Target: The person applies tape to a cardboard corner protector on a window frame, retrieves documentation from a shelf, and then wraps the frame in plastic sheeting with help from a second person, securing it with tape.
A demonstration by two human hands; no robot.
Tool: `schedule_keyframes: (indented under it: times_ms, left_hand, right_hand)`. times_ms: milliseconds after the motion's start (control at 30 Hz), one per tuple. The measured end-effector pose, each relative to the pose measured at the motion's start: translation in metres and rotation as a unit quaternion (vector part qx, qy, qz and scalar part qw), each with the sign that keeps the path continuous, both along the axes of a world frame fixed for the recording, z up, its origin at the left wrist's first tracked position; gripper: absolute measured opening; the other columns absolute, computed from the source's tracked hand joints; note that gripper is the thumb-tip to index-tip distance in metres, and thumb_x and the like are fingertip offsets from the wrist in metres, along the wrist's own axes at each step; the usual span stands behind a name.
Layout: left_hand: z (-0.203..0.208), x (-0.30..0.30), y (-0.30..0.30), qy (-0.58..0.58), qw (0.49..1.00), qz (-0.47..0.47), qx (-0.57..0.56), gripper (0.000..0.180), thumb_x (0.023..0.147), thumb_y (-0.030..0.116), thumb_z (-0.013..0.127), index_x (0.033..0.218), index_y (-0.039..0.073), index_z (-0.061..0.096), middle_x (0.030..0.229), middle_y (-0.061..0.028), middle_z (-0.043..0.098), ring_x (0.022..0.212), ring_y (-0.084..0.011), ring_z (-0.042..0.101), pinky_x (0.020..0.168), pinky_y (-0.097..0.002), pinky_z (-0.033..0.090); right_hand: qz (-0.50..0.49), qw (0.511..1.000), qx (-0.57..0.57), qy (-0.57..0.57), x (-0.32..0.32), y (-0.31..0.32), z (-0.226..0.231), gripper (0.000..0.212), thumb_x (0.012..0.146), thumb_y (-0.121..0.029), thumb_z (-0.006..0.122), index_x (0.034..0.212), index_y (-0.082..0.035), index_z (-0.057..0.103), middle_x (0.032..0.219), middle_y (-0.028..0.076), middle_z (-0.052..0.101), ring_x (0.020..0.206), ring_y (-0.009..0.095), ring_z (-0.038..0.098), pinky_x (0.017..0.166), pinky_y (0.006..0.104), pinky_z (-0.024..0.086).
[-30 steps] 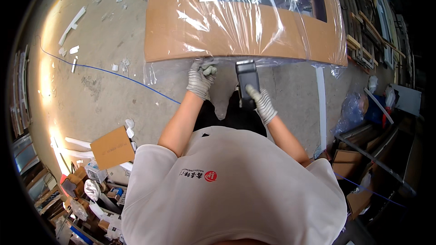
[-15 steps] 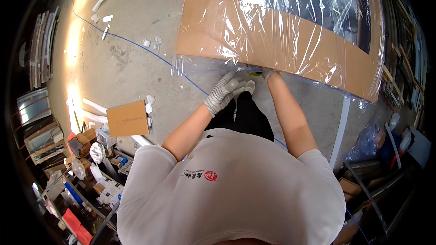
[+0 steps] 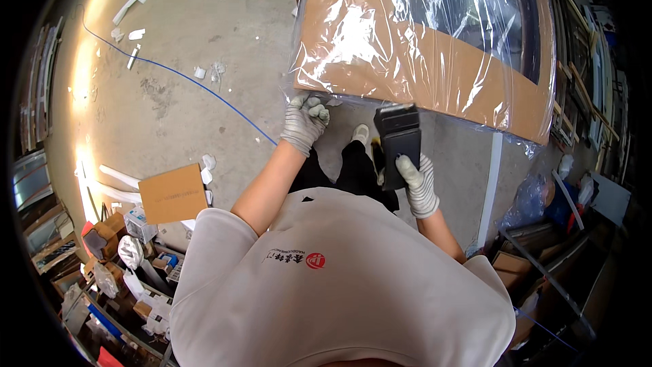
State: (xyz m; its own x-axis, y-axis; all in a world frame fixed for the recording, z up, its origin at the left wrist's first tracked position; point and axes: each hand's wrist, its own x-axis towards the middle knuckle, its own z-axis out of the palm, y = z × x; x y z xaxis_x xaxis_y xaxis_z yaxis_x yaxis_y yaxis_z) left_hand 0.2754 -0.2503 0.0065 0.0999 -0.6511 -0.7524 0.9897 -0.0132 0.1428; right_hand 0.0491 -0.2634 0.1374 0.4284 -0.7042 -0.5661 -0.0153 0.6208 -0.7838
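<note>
A large flat package [image 3: 367, 68] of brown cardboard, wrapped in clear plastic film [image 3: 407, 98], fills the upper right in front of me. My left hand [image 3: 304, 122], in a grey-white striped glove, is closed at the package's near left corner, its curled fingers at the loose edge of the film. My right hand [image 3: 422, 187], gloved likewise, grips a black boxy handheld tool [image 3: 399, 146] with a bit of yellow on its left side. The tool is upright, just short of the package's near edge; its exact kind I cannot make out.
A blue hose [image 3: 183, 71] crosses the concrete floor at left, among white foam scraps [image 3: 139, 0]. A cardboard piece [image 3: 173, 194] lies left of me, near a cluttered shelf [image 3: 129, 285]. A white strip [image 3: 490, 190] stands right; stacked boards [image 3: 577, 75] line the far right.
My right hand has come out from under the package's near edge with the black tool, drawing back toward me. My left hand has moved up to the package's corner and closed there.
</note>
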Motion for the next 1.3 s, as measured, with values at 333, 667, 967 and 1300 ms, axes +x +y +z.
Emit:
schedule_keyframes:
  times_ms: [333,667,967,1300]
  left_hand:
    - [0.043,0.031,0.030,0.132,0.987,-0.050,-0.073,0.009,0.079,0.014,0.053,0.074,0.006,0.054,0.057,-0.0007,0.051,0.047,-0.0134,0.047,0.058,-0.0293,0.045]
    - [0.037,0.065,0.010,-0.682,0.517,-0.516,0.037,0.061,0.073,0.035,0.062,0.116,-0.004,0.045,0.096,-0.0256,0.058,0.084,-0.0406,0.057,0.073,-0.0402,0.046]
    - [0.014,0.033,-0.002,-0.309,0.910,-0.268,-0.067,0.022,0.079,0.018,0.056,0.088,-0.001,0.058,0.081,-0.0100,0.062,0.073,-0.0209,0.062,0.062,-0.0321,0.050]
    - [0.003,0.063,0.017,-0.084,0.931,-0.233,-0.269,0.039,0.080,0.036,0.053,0.100,0.004,0.063,0.097,-0.0073,0.064,0.110,-0.0197,0.047,0.102,-0.0359,0.025]
  right_hand:
    - [-0.097,0.985,0.099,0.107,0.061,0.078,-0.245,0.054,0.075,-0.040,0.064,0.106,0.002,0.051,0.094,0.008,0.059,0.079,0.017,0.056,0.072,0.0277,0.044]
    - [0.141,0.944,-0.075,0.288,0.114,-0.058,-0.281,0.053,0.075,-0.042,0.061,0.098,0.006,0.058,0.082,0.009,0.062,0.065,0.018,0.057,0.061,0.0307,0.046]
    - [-0.124,0.988,-0.068,0.061,0.077,0.067,-0.080,0.034,0.080,-0.034,0.059,0.086,-0.001,0.058,0.065,0.008,0.058,0.053,0.014,0.056,0.049,0.0258,0.046]
    - [-0.020,0.988,0.031,0.148,0.076,0.098,-0.264,0.093,0.075,-0.038,0.065,0.135,0.005,0.008,0.142,0.018,0.002,0.132,0.021,0.006,0.106,0.0306,0.007]
